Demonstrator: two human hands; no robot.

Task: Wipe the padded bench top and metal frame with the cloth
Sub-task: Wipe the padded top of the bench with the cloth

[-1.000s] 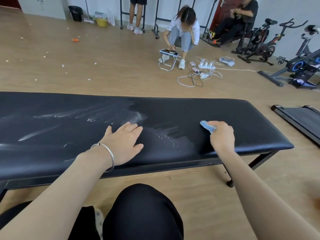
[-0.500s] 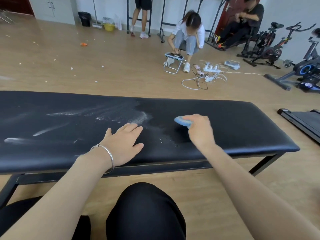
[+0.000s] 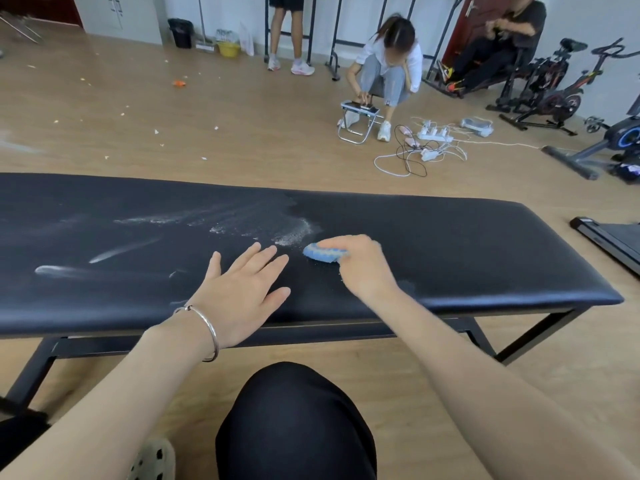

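Holding the cloth in curled fingers, the right hand presses it on the middle of the counter. The left hand lies flat and open beside it. Dust streaks the left half; the right half looks clean. The frame seems not wiped yet.

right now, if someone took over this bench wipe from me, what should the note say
Right hand grips the blue cloth on the bench top, just right of the white powder.
Left hand lies flat and open on the bench top, holding nothing.
Done: the bench top right of the cloth looks clean.
Left: the powder, the white streaks toward the left end, then the metal frame.
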